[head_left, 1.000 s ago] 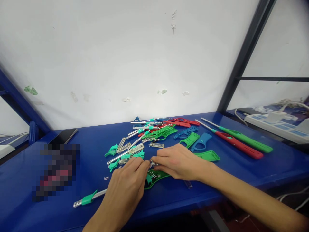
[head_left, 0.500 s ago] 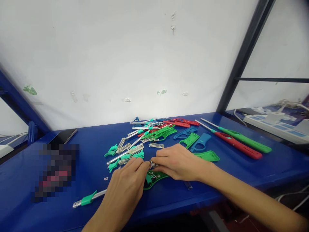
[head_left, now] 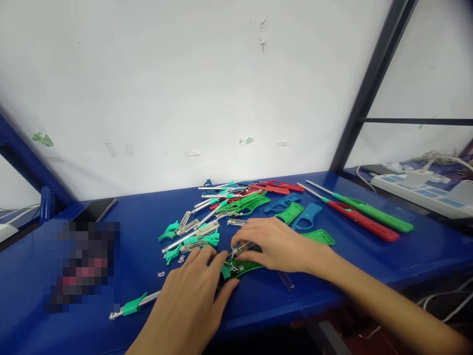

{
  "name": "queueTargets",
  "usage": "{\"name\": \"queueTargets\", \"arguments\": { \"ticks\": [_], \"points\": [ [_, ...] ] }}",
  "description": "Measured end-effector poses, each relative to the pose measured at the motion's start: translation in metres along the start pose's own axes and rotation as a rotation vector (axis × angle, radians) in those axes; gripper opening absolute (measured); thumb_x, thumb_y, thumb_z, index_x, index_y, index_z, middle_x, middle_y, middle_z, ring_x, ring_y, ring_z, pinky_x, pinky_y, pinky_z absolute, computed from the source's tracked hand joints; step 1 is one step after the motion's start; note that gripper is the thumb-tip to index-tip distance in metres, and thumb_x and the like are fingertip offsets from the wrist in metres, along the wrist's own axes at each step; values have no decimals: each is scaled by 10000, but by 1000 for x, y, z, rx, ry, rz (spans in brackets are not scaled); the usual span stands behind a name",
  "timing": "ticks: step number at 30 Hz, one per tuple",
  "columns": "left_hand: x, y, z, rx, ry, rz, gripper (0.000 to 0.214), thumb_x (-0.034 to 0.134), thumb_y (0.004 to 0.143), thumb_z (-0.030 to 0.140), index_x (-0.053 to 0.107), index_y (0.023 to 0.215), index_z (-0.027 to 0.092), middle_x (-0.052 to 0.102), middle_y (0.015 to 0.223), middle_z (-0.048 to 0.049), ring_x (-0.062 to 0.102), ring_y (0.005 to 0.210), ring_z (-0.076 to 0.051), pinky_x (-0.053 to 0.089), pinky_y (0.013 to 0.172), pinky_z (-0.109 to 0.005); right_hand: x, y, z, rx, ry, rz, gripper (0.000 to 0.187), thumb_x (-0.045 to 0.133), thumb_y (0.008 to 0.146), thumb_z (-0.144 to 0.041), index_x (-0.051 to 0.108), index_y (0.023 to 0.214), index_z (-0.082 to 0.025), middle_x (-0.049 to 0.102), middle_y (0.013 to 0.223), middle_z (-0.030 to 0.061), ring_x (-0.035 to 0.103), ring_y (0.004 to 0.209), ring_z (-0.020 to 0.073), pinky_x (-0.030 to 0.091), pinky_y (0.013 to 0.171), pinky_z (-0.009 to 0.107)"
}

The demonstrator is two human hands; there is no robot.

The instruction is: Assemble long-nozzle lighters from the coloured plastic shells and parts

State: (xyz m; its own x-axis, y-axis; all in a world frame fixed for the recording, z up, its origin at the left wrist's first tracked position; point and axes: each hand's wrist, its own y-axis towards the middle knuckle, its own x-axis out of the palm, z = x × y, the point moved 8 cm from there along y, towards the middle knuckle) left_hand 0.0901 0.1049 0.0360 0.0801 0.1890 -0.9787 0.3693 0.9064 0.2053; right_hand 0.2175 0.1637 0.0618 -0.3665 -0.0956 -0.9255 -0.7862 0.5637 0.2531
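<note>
Tabletop (head_left: 138,241) in blue, marked white wall (head_left: 166,88) behind, open green casing (head_left: 254,266)

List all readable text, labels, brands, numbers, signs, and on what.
None can be read.
Clear part in the right hand: too small to tell.
Red lighter, green lighter: no legible lettering.
Power strip: too blurred to tell.
Pixelated patch: unreadable.

Left hand (head_left: 194,291) spread wider, clear cartridge (head_left: 243,248) more exposed
</note>
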Motion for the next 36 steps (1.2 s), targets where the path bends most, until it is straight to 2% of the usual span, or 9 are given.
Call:
{"name": "queueTargets", "arguments": {
  "ticks": [3,9,14,20,25,28,32,36],
  "points": [
    [2,2,-1,-6,-12,-31,284,578,1026,286,705,1279,259,711,1179,-103,719,1117,-341,649,747,-464,-2,0,1,8,20,-6,112,730,1009,-315,778,1064,-229,783,1000,17,703,930,204,469,762,299],
    [-2,3,-1,-19,-39,-55,243,587,1025,275,732,1219,257,708,1157,-95,725,1094,-326,643,776,-465,-5,-4,3,4,70,-62,140,744,1000,-353,804,1062,-243,794,993,11,719,932,202,489,799,300],
    [-3,1,-1,-26,-59,-56,235,604,1022,276,735,1217,275,702,1133,-79,727,1064,-306,629,774,-436,-6,-6,1,-17,97,-104,141,750,999,-312,825,1097,-246,790,1011,16,719,962,202,499,834,296],
    [-2,1,-1,-34,-68,-17,215,615,1012,259,757,1173,257,655,1127,-79,733,921,-260,614,696,-374,-6,-7,0,-32,105,-136,178,707,1032,-295,826,1160,-263,724,1011,18,683,859,164,476,733,261],
    [2,1,1,-25,-82,-76,239,582,1029,240,748,1200,218,634,1136,-96,728,928,-258,646,794,-436,-5,-6,1,-58,98,-105,172,758,999,-308,829,1145,-252,713,950,6,680,847,162,468,727,255],
    [0,2,3,-23,-59,-80,238,583,1027,220,749,1197,198,642,1123,-107,725,946,-275,654,779,-448,-5,-5,1,-80,105,-83,165,774,986,-291,834,1131,-241,711,925,-2,680,846,155,473,729,253],
    [-5,5,13,36,20,-61,234,594,1020,187,763,1182,192,684,1076,-114,707,1049,-325,639,867,-501,-5,-5,0,-89,120,-85,143,759,997,-263,845,1110,-247,731,940,3,690,842,152,472,721,244],
    [-4,7,16,13,43,-107,244,585,1027,168,765,1189,196,708,1108,-126,708,1072,-333,632,899,-521,-6,-7,0,-81,125,-87,163,739,1011,-259,845,1135,-267,743,980,-2,696,851,146,474,723,246]
  ]
}}
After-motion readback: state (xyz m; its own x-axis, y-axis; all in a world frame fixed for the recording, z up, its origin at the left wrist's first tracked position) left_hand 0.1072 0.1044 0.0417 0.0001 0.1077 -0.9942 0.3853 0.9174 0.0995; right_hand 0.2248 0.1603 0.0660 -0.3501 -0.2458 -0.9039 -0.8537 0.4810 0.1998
